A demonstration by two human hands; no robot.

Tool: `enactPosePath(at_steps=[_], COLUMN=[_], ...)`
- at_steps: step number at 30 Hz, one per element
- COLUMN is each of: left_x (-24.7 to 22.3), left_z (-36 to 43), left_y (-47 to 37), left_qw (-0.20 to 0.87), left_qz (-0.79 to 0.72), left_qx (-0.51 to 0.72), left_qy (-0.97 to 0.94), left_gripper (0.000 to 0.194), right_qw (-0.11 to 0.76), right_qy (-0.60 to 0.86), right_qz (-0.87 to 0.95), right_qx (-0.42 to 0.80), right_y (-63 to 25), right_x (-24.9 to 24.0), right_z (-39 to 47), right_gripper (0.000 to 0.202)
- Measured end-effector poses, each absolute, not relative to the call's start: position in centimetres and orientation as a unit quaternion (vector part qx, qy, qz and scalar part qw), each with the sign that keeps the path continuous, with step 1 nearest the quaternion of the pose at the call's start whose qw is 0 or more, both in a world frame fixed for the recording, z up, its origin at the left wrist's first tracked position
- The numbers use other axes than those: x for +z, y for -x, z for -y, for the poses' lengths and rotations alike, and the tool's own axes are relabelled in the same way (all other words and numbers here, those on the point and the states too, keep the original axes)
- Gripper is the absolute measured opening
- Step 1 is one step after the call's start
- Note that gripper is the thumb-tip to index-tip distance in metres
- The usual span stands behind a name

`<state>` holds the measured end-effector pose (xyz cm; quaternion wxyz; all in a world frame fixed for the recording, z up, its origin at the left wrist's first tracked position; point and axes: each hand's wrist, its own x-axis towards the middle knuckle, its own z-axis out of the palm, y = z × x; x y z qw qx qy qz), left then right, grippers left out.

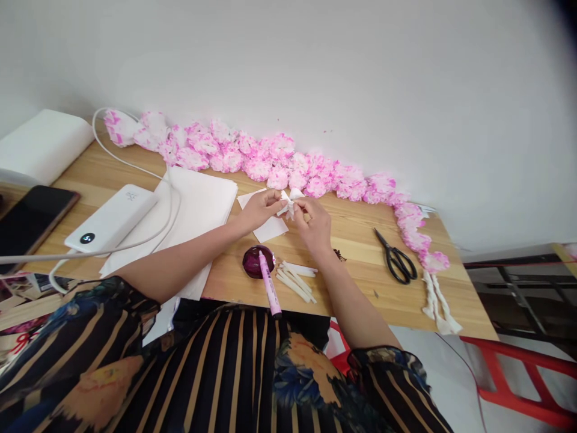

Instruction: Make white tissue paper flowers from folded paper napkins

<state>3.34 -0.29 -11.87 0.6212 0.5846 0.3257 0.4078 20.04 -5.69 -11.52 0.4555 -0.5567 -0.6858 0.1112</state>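
Note:
My left hand (262,207) and my right hand (313,225) meet above the middle of the table, both closed in a pinch on one small gathered piece of white tissue paper (288,206). Its folds fan out between my fingertips. Beneath and to the left lie flat white paper squares (271,230). Closer to me, a pink marker (269,285) leans with its tip on a dark purple round dish (251,262). Several thin white rolled paper sticks (297,281) are beside it. Pink-and-white paper flowers (259,159) run in a long row along the wall.
Black-handled scissors (396,258) lie on the right of the wooden table (360,282). On the left are a paper stack (198,198), a white power bank (112,218) with a cable (135,163), a phone (33,219) and a white box (45,144). A red stool (523,379) stands at right.

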Motion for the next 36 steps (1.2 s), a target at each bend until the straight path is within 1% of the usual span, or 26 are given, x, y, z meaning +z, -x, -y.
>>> enactPosePath(at_steps=[3,7,9,13,15,18,22,26,28,30,32,34,36], left_x=[-12.0,-12.2,-12.2,-12.1,-12.1,-11.9,-11.8,-12.0,-12.1,-12.2,-12.3,-12.3,-12.3], left_z=[0.2,0.0,0.0,0.3,0.5,0.9,1.0,0.9,0.7,0.6,0.5,0.5,0.5], left_y=[-3.3,-3.2,-3.2,-3.1,-3.2,-3.3,-3.4,-3.4,-3.4,-3.5,-3.5,-3.6,-3.7], left_qw=[0.637,0.651,0.623,0.523,0.501,0.524,0.569,0.572,0.569,0.583,0.621,0.665,0.692], left_qz=[-0.327,-0.332,-0.352,-0.391,-0.390,-0.374,-0.354,-0.348,-0.360,-0.370,-0.368,-0.360,-0.353], left_qx=[0.420,0.418,0.411,0.399,0.400,0.404,0.387,0.392,0.400,0.405,0.412,0.420,0.424], left_qy=[-0.558,-0.540,-0.565,-0.644,-0.661,-0.650,-0.634,-0.631,-0.622,-0.599,-0.556,-0.503,-0.466], left_gripper=[0.035,0.031,0.027,0.019,0.018,0.020,0.028,0.023,0.020,0.019,0.021,0.025,0.027], right_qw=[0.457,0.451,0.442,0.431,0.413,0.402,0.392,0.372,0.377,0.392,0.411,0.434,0.459], right_qy=[0.577,0.624,0.623,0.598,0.590,0.590,0.573,0.578,0.585,0.596,0.616,0.635,0.631], right_qz=[0.667,0.596,0.597,0.660,0.683,0.694,0.719,0.727,0.718,0.701,0.670,0.626,0.581], right_qx=[0.116,0.228,0.244,0.148,0.117,0.091,0.034,0.012,0.014,0.023,0.054,0.128,0.232], right_y=[-20.1,-20.5,-20.6,-20.5,-20.5,-20.5,-20.6,-20.5,-20.4,-20.3,-20.2,-20.2,-20.3], right_x=[-11.6,-11.7,-11.5,-11.2,-11.2,-11.4,-11.6,-11.4,-11.4,-11.3,-11.4,-11.6,-11.8], right_z=[5.5,5.1,5.2,5.6,5.7,5.8,5.8,5.8,5.8,5.7,5.6,5.4,5.1], right_gripper=[0.019,0.022,0.024,0.028,0.029,0.030,0.030,0.029,0.027,0.024,0.022,0.021,0.023])
